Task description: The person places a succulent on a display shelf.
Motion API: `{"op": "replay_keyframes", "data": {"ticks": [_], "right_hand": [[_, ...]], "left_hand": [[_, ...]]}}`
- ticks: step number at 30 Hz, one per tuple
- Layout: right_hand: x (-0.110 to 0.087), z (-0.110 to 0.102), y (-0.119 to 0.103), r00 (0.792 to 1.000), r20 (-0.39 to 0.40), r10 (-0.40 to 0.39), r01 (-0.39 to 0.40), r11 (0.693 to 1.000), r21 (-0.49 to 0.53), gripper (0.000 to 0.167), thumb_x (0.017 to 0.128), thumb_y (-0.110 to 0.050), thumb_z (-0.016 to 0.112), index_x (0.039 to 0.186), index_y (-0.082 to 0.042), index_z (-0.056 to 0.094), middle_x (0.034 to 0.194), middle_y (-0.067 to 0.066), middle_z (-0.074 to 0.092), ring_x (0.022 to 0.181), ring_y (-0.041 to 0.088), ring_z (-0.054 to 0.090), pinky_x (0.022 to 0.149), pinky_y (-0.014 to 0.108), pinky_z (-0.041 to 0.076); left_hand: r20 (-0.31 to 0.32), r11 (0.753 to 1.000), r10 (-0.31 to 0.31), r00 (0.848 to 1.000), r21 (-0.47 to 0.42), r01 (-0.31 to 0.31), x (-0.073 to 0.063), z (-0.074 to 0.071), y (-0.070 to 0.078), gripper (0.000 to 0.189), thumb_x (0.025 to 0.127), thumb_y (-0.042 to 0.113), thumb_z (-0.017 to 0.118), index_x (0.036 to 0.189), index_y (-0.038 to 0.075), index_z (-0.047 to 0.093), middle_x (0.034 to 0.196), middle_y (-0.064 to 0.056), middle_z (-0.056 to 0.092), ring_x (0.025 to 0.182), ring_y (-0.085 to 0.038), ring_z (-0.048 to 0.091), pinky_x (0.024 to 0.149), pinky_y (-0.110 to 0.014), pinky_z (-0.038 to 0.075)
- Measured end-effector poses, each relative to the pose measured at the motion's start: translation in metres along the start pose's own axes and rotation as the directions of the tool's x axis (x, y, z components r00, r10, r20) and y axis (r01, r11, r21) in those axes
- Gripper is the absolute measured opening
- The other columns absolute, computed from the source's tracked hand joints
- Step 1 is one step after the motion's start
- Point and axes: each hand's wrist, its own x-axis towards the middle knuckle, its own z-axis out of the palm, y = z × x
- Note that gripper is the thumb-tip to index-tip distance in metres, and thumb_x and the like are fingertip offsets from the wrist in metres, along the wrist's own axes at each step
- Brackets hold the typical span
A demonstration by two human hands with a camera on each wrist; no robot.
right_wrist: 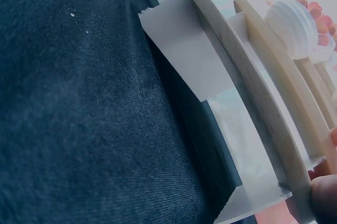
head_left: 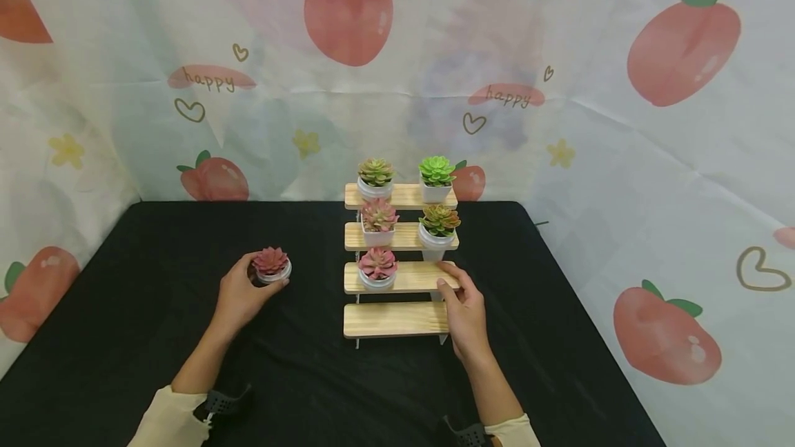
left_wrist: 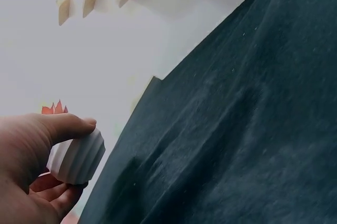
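Note:
My left hand [head_left: 244, 292] grips a small potted succulent [head_left: 271, 262] with a dark pink rosette, left of the stand. In the left wrist view its white ribbed pot [left_wrist: 79, 158] sits between thumb and fingers, red leaf tips showing behind the thumb. The wooden tiered stand [head_left: 397, 319] has stepped plank shelves on white supports. At the right end of its second shelf from the bottom, my right hand [head_left: 466, 309] holds the plank between thumb and fingers. On that shelf's left end stands a pink succulent [head_left: 377, 267]; most right fingers are hidden in the right wrist view.
Higher tiers carry a pink-green succulent [head_left: 379, 221], a brownish-green one [head_left: 438, 225], a pale green one [head_left: 375, 176] and a bright green one [head_left: 437, 176]. Black cloth [head_left: 298, 378] covers the table. A fruit-print curtain [head_left: 397, 116] hangs behind and at the sides.

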Motion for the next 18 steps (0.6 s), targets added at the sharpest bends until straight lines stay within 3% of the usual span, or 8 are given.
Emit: {"op": "replay_keyframes", "data": {"ticks": [6,18], "right_hand": [[0.0,-0.001,-0.001,1.0,0.013,-0.013,0.013,1.0,0.019,0.033,0.106,-0.006,0.057,0.138,-0.005,0.064,0.155,0.013,0.045,0.14,0.024,0.041,0.116,0.046,0.031],[-0.002,-0.001,-0.005,1.0,0.017,0.006,-0.006,1.0,0.016,0.033,0.106,-0.009,0.057,0.139,-0.006,0.064,0.157,0.012,0.042,0.139,0.023,0.041,0.115,0.044,0.032]], "left_hand": [[0.009,0.999,0.041,0.999,0.009,-0.041,-0.004,0.005,0.006,0.069,0.081,0.017,0.09,0.136,-0.008,0.056,0.129,-0.029,0.061,0.117,-0.043,0.061,0.096,-0.057,0.05],[0.069,0.999,0.04,0.997,-0.018,-0.038,-0.014,0.01,0.013,0.069,0.079,0.015,0.092,0.135,-0.006,0.057,0.128,-0.027,0.062,0.117,-0.04,0.062,0.097,-0.056,0.051]]}}
